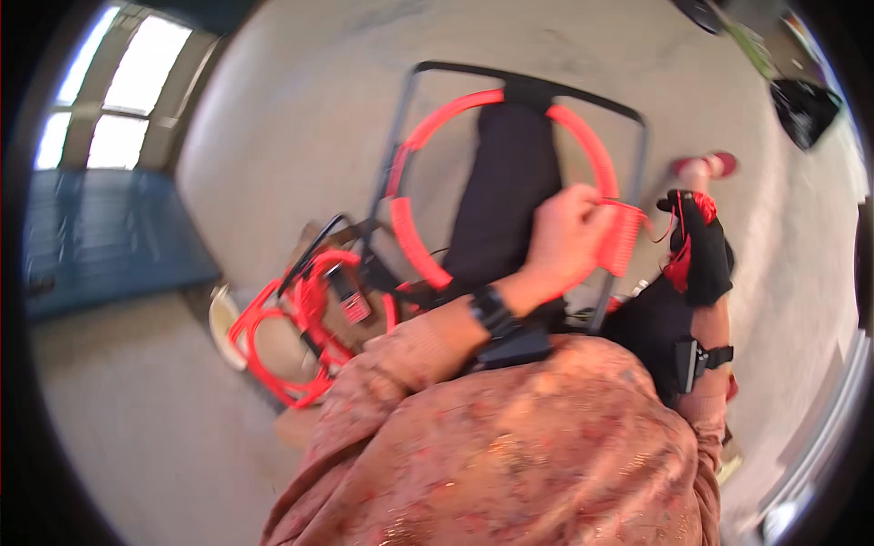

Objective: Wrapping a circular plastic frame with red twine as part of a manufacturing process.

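A large red-wrapped ring (414,238) lies across a long dark cloth-covered shape (505,173), inside a black metal frame (407,118). My left hand (569,238) is closed on the ring's right side. Just beside its fingers, tight turns of red cord (622,241) cover that part of the ring. A thin red strand runs from these turns toward my right hand (706,250), which wears a black glove and stands apart from the ring. Red cord shows bunched in the glove, and its fingers appear curled around it. Motion slightly blurs both hands.
Coiled red tubing or cord (259,350) and a small phone-like device (349,296) lie at the left. Nearby is a pale container (226,328). A blue bench-like surface (114,237) stands farther left. At far right is a black plastic bag (806,111).
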Demonstrator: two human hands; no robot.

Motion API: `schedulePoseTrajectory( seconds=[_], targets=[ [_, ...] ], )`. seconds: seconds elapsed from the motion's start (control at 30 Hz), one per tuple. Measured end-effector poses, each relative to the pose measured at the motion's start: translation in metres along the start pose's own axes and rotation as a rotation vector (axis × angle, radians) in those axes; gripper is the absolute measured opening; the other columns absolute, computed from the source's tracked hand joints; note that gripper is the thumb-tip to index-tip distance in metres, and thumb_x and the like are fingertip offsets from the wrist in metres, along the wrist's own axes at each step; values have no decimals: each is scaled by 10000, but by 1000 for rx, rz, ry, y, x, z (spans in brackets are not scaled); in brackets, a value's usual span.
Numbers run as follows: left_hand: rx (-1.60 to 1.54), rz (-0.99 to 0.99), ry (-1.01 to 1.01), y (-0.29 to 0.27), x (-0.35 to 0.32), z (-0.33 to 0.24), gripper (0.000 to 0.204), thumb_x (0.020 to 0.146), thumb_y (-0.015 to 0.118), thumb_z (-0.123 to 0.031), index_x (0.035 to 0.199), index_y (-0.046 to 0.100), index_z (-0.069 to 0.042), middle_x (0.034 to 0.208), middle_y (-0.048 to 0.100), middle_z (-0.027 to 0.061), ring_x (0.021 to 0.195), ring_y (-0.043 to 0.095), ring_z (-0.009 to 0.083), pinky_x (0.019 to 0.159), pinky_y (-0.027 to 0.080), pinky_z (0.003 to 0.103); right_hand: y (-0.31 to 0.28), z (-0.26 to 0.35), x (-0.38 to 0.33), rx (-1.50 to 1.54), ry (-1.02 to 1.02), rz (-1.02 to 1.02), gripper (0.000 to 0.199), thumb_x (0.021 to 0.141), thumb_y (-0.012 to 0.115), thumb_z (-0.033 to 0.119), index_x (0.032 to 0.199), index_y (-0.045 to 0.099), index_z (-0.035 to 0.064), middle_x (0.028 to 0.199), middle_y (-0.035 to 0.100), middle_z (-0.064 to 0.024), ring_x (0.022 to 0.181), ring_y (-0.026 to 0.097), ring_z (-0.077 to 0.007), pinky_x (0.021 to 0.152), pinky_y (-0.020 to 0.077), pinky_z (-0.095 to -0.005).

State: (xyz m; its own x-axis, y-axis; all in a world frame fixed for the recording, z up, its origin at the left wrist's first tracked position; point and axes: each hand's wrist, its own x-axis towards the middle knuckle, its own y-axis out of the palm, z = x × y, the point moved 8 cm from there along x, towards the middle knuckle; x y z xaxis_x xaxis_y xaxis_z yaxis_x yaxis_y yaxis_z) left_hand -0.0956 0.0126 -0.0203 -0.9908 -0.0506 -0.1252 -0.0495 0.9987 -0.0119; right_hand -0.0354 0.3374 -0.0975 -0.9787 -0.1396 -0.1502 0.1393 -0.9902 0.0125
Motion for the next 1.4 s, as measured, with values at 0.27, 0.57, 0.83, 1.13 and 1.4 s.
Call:
schedulePoseTrajectory(
  seconds=[0.27,0.57,0.83,1.13,1.4],
  targets=[
    [319,-248,265,-112,-54,-80,221,864,639,-111,1041,576,6,816,678,105,678,652,130,608,510,267,22,-36,30,-936,-43,389,482,836,493,-15,1316,463,25,1299,544,-99,1214,506,-199,1037,372,-283],
    [529,-861,-83,-365,-233,67,224,835,631,-57,1042,599,23,923,645,86,743,623,141,661,515,288,-69,-87,28,-1267,111,472,469,916,449,173,1363,418,36,1311,546,-92,1260,467,-183,1084,335,-321],
    [814,-999,-363,-351,-264,126,490,735,743,-163,1150,548,12,990,630,159,881,626,264,815,492,357,-17,-39,27,-816,166,336,432,940,456,194,1340,441,30,1281,559,-90,1214,493,-183,1050,362,-322],
    [704,-1041,-418,-358,-257,127,566,682,746,-146,1171,520,30,866,595,142,880,595,308,811,465,397,86,24,50,-99,304,82,372,961,485,190,1292,481,21,1227,585,-81,1135,544,-178,987,416,-311],
    [736,-1026,-403,-356,-257,124,574,666,750,-148,1160,520,32,874,576,140,872,580,311,816,459,403,170,74,82,10,239,67,346,968,519,249,1223,540,16,1172,603,-51,1048,579,-167,923,453,-314]
  ],
)
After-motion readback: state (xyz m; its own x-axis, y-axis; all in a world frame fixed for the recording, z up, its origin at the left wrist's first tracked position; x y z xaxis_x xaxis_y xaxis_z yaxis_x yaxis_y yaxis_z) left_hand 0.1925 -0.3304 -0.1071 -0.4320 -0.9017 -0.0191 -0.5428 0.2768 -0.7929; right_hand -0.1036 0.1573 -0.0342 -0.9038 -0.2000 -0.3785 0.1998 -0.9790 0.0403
